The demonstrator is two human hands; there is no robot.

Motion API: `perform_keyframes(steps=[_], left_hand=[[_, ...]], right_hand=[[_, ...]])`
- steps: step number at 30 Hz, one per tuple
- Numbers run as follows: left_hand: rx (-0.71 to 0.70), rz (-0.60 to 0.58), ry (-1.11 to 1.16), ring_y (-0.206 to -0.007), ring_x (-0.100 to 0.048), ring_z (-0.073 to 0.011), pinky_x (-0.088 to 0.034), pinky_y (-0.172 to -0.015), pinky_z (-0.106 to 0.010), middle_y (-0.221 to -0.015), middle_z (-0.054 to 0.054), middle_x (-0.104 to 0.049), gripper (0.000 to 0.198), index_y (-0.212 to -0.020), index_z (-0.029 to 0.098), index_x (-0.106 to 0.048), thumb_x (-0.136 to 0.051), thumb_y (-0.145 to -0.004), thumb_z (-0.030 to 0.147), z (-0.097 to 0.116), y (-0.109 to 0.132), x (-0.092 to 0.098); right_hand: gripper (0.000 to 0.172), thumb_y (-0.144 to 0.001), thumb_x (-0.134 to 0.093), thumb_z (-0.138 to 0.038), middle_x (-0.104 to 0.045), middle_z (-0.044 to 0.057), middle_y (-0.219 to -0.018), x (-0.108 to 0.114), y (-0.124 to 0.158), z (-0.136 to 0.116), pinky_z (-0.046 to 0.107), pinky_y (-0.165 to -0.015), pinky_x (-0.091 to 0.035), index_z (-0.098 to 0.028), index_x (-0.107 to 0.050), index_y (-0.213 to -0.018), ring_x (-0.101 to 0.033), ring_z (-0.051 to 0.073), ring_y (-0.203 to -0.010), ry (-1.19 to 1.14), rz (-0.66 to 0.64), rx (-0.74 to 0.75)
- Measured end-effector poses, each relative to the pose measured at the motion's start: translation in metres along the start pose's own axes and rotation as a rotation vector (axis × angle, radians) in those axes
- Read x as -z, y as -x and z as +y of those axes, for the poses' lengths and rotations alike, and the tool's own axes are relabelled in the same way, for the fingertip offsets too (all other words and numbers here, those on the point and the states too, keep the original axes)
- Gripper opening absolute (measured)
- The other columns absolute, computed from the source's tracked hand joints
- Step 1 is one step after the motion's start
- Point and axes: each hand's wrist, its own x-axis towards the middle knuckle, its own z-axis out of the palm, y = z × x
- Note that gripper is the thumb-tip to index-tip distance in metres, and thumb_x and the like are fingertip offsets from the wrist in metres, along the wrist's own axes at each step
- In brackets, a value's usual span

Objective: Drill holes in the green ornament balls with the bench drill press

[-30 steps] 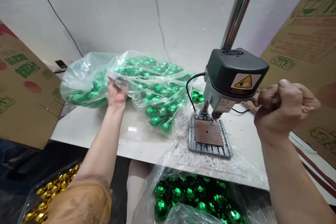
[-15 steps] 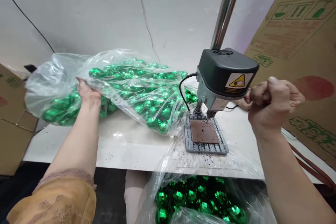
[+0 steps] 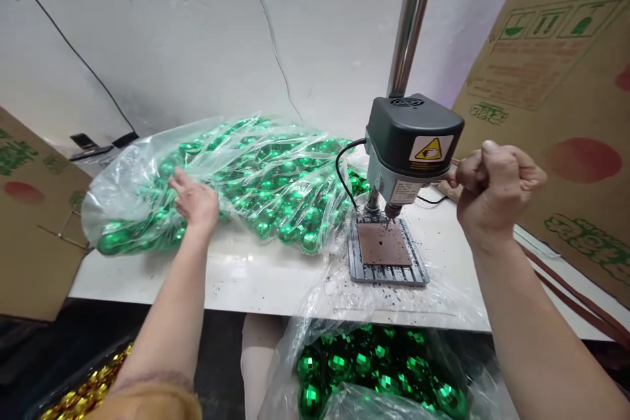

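Observation:
A clear plastic bag [image 3: 118,177] full of shiny green faceted balls [image 3: 275,190] lies on the white table. My left hand [image 3: 195,202] rests on the bag's left half, its fingers spread against the plastic. At the right side of a small bench drill press [image 3: 416,134], my right hand [image 3: 499,190] is closed in a fist; what it holds, if anything, is hidden. Under the drill bit, a brown square plate [image 3: 384,252] with a small hole lies on the slotted metal base [image 3: 357,272]. An open bag of green balls [image 3: 364,364] sits below the table's front edge.
Dark shavings are scattered around the drill base. Cardboard boxes stand at the right [image 3: 556,79] and left [image 3: 39,243]. Gold balls [image 3: 88,394] lie in a dark container at lower left. A wall [image 3: 197,33] closes off the back.
My left hand has loosened from the bag's plastic and moved right and slightly down. The bag's left end has slumped lower and further right. My right hand stays closed beside the drill press.

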Motion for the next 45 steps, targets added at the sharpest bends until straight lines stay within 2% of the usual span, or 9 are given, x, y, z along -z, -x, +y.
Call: perform_keyframes(steps=[3, 6, 8, 14, 20, 30, 35, 42, 45], left_hand=[[-0.458, -0.051, 0.176, -0.138, -0.055, -0.0402, -0.042, -0.117, -0.06, -0.157, -0.015, -0.049, 0.043, -0.136, 0.024, -0.061, -0.052, -0.095, 0.018, 0.036, 0.067, -0.006], [-1.064, -0.538, 0.235, -0.145, -0.051, -0.0307, -0.034, -0.125, -0.053, -0.147, -0.006, -0.062, 0.039, -0.134, 0.034, -0.065, -0.053, -0.098, 0.025, 0.067, 0.138, -0.032], [-1.208, -0.721, 0.088, -0.154, -0.04, -0.031, -0.026, -0.129, -0.055, -0.152, -0.006, -0.059, 0.041, -0.141, 0.034, -0.061, -0.054, -0.1, 0.032, 0.077, 0.169, -0.051], [-0.891, -0.663, -0.315, -0.146, -0.046, -0.0413, -0.037, -0.12, -0.059, -0.16, -0.021, -0.047, 0.044, -0.14, 0.015, -0.062, -0.046, -0.1, 0.022, 0.066, 0.179, -0.073], [-0.641, -0.538, -0.416, -0.147, -0.044, -0.045, -0.048, -0.109, -0.06, -0.168, -0.014, -0.037, 0.062, -0.153, 0.015, -0.051, -0.033, -0.095, 0.006, 0.047, 0.171, -0.066], [-0.771, -0.564, -0.437, -0.158, -0.024, -0.0442, -0.027, -0.122, -0.072, -0.171, -0.013, -0.029, 0.066, -0.161, 0.022, -0.04, -0.041, -0.096, 0.01, 0.025, 0.215, -0.063], [-1.228, -0.826, -0.344, -0.159, -0.029, -0.0346, -0.021, -0.128, -0.063, -0.171, -0.011, -0.031, 0.082, -0.16, 0.033, -0.038, -0.051, -0.086, -0.001, 0.043, 0.201, -0.071], [-0.976, -0.799, -0.386, -0.153, -0.034, -0.0467, -0.032, -0.121, -0.065, -0.171, -0.018, -0.025, 0.098, -0.167, 0.027, -0.018, -0.053, -0.081, -0.005, 0.023, 0.189, -0.076], [-0.941, -0.808, -0.38, -0.153, -0.034, -0.0484, -0.034, -0.119, -0.066, -0.172, -0.02, -0.02, 0.091, -0.163, 0.031, -0.031, -0.06, -0.083, 0.0, 0.013, 0.189, -0.073]], right_hand=[[0.042, -0.076, -0.068, -0.024, -0.03, -0.009, -0.039, 0.001, -0.001, 0.001, 0.028, -0.037, -0.028, -0.023, -0.038, -0.047, -0.028, 0.006, -0.035, -0.003, 0.003, 0.002], [0.042, -0.076, -0.068, -0.024, -0.03, -0.009, -0.04, 0.002, -0.001, 0.002, 0.028, -0.037, -0.028, -0.023, -0.037, -0.047, -0.028, 0.006, -0.035, -0.002, 0.003, 0.008], [0.042, -0.077, -0.068, -0.024, -0.031, -0.009, -0.04, 0.003, -0.001, 0.002, 0.028, -0.037, -0.03, -0.023, -0.037, -0.048, -0.029, 0.006, -0.035, 0.0, -0.003, 0.004], [0.044, -0.08, -0.069, -0.027, -0.034, -0.008, -0.041, 0.008, -0.001, 0.003, 0.028, -0.038, -0.032, -0.023, -0.037, -0.049, -0.033, 0.007, -0.037, -0.004, -0.038, -0.031], [0.046, -0.08, -0.07, -0.031, -0.037, -0.008, -0.041, 0.011, -0.003, 0.008, 0.028, -0.04, -0.032, -0.023, -0.038, -0.049, -0.034, 0.007, -0.037, -0.014, -0.057, -0.04], [0.049, -0.082, -0.071, -0.039, -0.035, -0.009, -0.041, 0.012, -0.004, 0.011, 0.026, -0.041, -0.034, -0.023, -0.039, -0.049, -0.035, 0.006, -0.037, 0.026, -0.089, -0.06], [0.048, -0.082, -0.069, -0.041, -0.037, -0.009, -0.041, 0.013, -0.004, 0.009, 0.024, -0.043, -0.034, -0.022, -0.039, -0.05, -0.036, 0.006, -0.039, 0.034, -0.104, -0.065], [0.051, -0.081, -0.072, -0.048, -0.039, -0.009, -0.041, 0.013, -0.004, 0.007, 0.024, -0.045, -0.036, -0.022, -0.041, -0.049, -0.038, 0.005, -0.039, 0.045, -0.12, -0.082], [0.054, -0.08, -0.073, -0.051, -0.038, -0.01, -0.041, 0.013, -0.004, 0.006, 0.024, -0.045, -0.036, -0.022, -0.04, -0.049, -0.034, 0.005, -0.039, 0.044, -0.121, -0.087]])
